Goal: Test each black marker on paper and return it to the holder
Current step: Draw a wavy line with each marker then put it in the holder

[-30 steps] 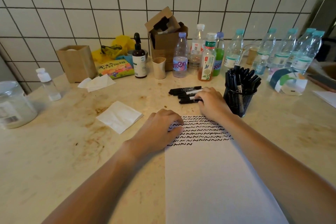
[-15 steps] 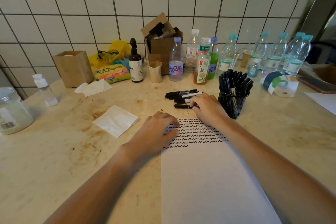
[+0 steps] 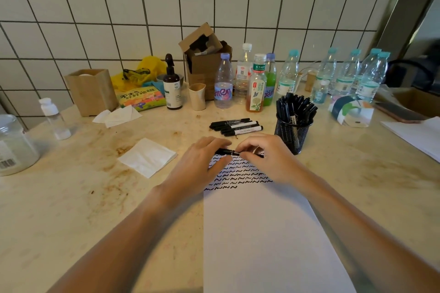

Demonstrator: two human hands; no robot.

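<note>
Head view, both hands (image 3: 240, 157) pinching one slim black marker (image 3: 229, 152), level above scribbled paper (image 3: 262, 233)

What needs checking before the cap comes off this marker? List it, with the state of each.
1. Marker held at both ends by left hand and right hand: ok.
2. Cap on: cannot tell, fingers cover it.
3. Paper lies flat with blank space below the squiggle rows: ok.
4. Mesh holder upright and close to the right hand: ok.
5. Room in the holder for one more: cannot tell, it looks crowded.
6. Loose markers lie clear of the paper: ok.
</note>
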